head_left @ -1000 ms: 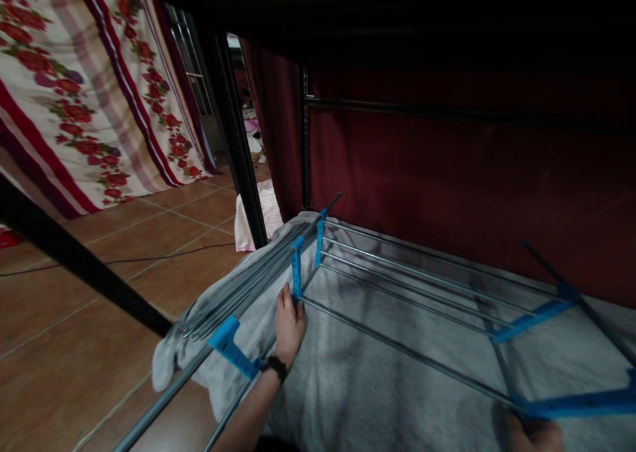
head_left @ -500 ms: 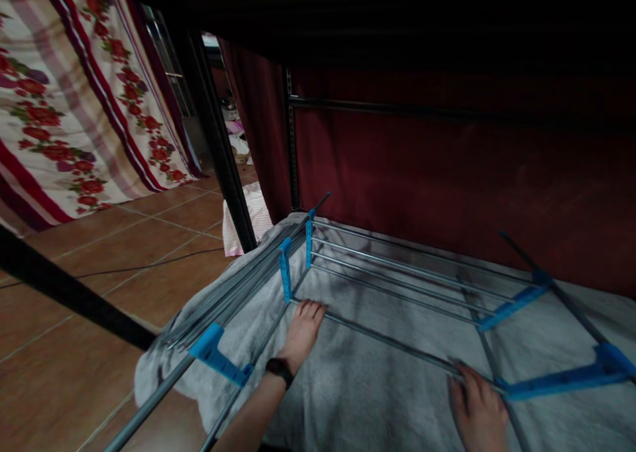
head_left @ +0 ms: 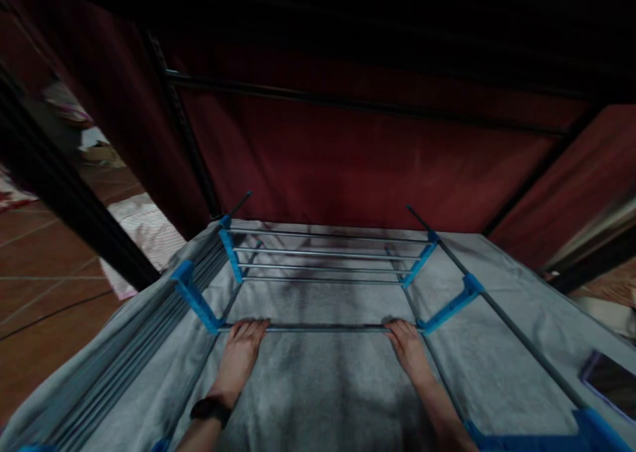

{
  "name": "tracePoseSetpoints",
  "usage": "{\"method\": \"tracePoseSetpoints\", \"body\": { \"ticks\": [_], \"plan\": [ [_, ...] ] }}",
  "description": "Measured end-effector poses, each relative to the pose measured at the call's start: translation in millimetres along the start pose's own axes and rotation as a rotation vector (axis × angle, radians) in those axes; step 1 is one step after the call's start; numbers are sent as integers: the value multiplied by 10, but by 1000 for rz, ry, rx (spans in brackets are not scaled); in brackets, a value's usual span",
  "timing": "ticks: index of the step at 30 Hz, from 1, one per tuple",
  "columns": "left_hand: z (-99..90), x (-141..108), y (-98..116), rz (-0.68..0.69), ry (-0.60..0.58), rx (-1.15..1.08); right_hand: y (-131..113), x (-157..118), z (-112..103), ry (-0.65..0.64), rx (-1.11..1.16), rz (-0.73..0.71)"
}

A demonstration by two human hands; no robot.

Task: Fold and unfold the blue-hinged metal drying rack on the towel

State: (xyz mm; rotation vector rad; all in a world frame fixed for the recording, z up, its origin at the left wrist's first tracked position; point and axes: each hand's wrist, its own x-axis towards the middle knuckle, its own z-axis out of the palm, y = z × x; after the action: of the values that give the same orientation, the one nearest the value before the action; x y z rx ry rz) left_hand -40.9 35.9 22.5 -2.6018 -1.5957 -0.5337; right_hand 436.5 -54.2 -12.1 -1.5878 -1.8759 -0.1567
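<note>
A rack frame of grey metal tubes and blue plastic brackets (head_left: pixel 199 301) lies on a grey blanket (head_left: pixel 338 392). My left hand (head_left: pixel 246 342), with a dark band on its wrist, is closed over the left end of a single cross tube (head_left: pixel 325 328). Near the tube's other end, my right hand (head_left: pixel 405 339) has its fingers wrapped over it, close to a right-hand bracket (head_left: pixel 450 306). Beyond the hands, several parallel tubes (head_left: pixel 322 254) span the far pair of brackets. The undersides of my fingers are hidden.
A bundle of loose tubes (head_left: pixel 129 352) lies along the blanket's left side. At the right edge is a phone-like dark slab (head_left: pixel 611 379). Black posts (head_left: pixel 74 193) and a dark overhead frame surround the bed, with a red curtain (head_left: pixel 322 167) behind.
The view has swung right, bringing the whole rack into the middle. Both hands remain on the cross tube; my right hand now shows wrapped over it near its right end.
</note>
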Motion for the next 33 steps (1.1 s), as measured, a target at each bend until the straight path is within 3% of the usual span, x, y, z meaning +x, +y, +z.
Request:
{"method": "tracePoseSetpoints", "body": {
  "ticks": [9,14,18,23,27,33],
  "plan": [
    [-4,39,-51,49,36,25,-22,50,-37,-67,52,45],
    [2,48,-41,4,52,-1,-51,69,-84,-115,-7,37],
    [9,25,-35,-11,57,-43,-178,-1,-110,-53,-50,44],
    [1,-35,8,-3,133,-23,-408,-275,-24,13,-35,93],
    [-30,-53,141,45,133,-5,-427,-487,122,33,40,71],
    [-190,155,565,30,162,-171,-148,-568,286,19,72,-29]
  ]
}}
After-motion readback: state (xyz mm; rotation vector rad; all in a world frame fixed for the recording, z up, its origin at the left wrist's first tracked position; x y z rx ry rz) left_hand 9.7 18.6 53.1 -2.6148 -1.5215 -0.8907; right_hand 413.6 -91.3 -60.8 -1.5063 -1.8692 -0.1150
